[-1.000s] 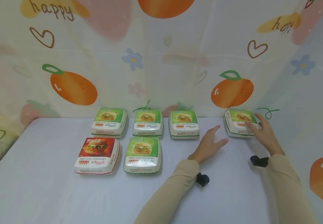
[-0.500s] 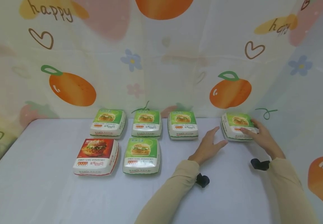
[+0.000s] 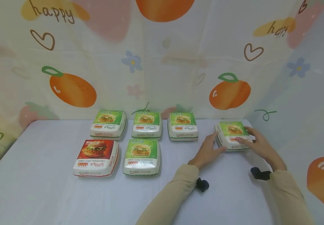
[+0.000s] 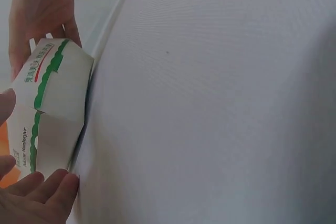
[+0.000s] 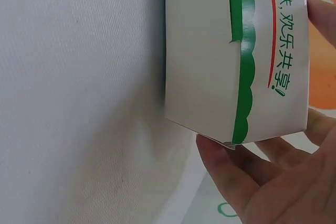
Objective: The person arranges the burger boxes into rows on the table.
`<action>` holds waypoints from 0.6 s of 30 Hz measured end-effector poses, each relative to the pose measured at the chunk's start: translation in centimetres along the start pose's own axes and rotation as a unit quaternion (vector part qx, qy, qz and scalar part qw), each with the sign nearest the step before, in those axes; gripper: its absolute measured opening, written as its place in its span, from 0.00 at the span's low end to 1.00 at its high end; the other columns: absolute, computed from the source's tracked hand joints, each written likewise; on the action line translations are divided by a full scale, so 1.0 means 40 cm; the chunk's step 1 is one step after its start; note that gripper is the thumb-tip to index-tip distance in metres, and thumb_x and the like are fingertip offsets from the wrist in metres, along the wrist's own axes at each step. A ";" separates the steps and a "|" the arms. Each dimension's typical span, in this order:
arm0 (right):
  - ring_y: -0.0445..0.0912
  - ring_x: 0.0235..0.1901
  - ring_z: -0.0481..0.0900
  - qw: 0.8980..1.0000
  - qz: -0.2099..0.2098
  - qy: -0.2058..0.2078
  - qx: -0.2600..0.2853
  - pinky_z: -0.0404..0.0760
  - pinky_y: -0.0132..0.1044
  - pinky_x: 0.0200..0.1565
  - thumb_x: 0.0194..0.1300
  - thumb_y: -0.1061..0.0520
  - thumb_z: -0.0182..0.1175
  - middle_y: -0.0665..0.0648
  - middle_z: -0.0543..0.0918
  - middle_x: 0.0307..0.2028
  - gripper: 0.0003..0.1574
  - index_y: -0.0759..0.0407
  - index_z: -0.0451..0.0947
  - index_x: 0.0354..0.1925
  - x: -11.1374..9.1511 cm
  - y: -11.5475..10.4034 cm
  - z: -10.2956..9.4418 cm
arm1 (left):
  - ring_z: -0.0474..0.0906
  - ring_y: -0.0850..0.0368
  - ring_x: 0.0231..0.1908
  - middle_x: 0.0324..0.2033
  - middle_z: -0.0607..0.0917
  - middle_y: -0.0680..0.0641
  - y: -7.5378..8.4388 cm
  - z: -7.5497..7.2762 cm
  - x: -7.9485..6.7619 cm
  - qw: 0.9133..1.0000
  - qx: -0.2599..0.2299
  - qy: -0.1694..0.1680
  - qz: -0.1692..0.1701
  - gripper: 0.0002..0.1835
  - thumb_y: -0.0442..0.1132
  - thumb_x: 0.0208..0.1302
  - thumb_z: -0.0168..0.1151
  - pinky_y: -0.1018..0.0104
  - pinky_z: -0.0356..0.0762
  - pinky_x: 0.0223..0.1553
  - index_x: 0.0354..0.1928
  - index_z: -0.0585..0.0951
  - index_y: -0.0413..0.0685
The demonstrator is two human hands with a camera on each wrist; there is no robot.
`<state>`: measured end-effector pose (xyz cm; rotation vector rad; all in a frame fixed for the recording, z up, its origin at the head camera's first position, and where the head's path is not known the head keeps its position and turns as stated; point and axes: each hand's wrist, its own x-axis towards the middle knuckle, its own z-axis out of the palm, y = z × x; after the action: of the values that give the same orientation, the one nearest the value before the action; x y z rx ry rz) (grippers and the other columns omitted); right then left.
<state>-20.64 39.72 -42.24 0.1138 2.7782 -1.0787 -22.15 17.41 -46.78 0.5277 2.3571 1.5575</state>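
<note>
In the head view a white and green burger box [image 3: 232, 136] sits at the right of the table, its lid printed with a burger. My right hand [image 3: 263, 149] grips its right side, thumb over the lid. The right wrist view shows the fingers [image 5: 226, 169] bent against the side of that box [image 5: 202, 51]. On the opposite side is my left hand [image 3: 206, 152], fingers extended along the box's left edge and thumb by its front corner. In the left wrist view its fingertips [image 4: 63, 184] meet or nearly meet the box [image 4: 63, 85]; exact contact is hard to tell.
Three green burger boxes stand in a back row, the nearest being the right one [image 3: 183, 126]. In front of them are a red burger box [image 3: 95, 157] and another green box [image 3: 141, 157]. A printed curtain [image 3: 173, 78] hangs behind the white table [image 3: 52, 197].
The box at the right has moved toward the front and slightly left, with my right hand on it. The gap between it and my left hand has closed.
</note>
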 end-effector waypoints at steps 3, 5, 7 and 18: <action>0.73 0.66 0.57 1.000 -0.007 0.001 0.001 0.63 0.72 0.62 0.70 0.35 0.55 0.77 0.48 0.74 0.59 0.65 0.38 0.78 -0.010 -0.011 0.005 | 0.62 0.60 0.71 0.73 0.64 0.52 -0.003 0.003 -0.003 1.000 -0.001 0.004 0.008 0.38 0.51 0.68 0.62 0.66 0.61 0.72 0.75 0.60 0.53; 0.75 0.65 0.59 1.000 -0.008 0.000 0.001 0.64 0.73 0.61 0.70 0.35 0.55 0.78 0.48 0.74 0.59 0.66 0.38 0.78 -0.017 -0.018 0.008 | 0.63 0.60 0.70 0.73 0.64 0.51 -0.004 0.002 -0.008 1.000 -0.003 0.006 0.015 0.37 0.50 0.68 0.63 0.67 0.62 0.72 0.75 0.61 0.53; 0.76 0.64 0.59 1.000 -0.007 0.001 -0.002 0.64 0.74 0.60 0.70 0.35 0.54 0.78 0.47 0.74 0.59 0.66 0.38 0.78 -0.023 -0.025 0.010 | 0.66 0.61 0.68 0.73 0.65 0.50 -0.004 0.001 -0.012 1.000 -0.001 0.010 0.022 0.37 0.49 0.68 0.63 0.68 0.65 0.70 0.75 0.61 0.52; 0.75 0.64 0.61 1.000 -0.001 0.025 -0.004 0.67 0.72 0.61 0.71 0.35 0.54 0.79 0.52 0.72 0.56 0.65 0.42 0.77 -0.059 -0.043 0.015 | 0.71 0.60 0.62 0.70 0.67 0.46 0.001 -0.015 -0.044 0.998 -0.028 0.020 0.049 0.33 0.45 0.70 0.60 0.74 0.73 0.61 0.73 0.63 0.49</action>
<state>-18.48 38.01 -41.12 0.1387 2.8278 -1.0801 -20.83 16.16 -46.46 0.6136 2.3412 1.6884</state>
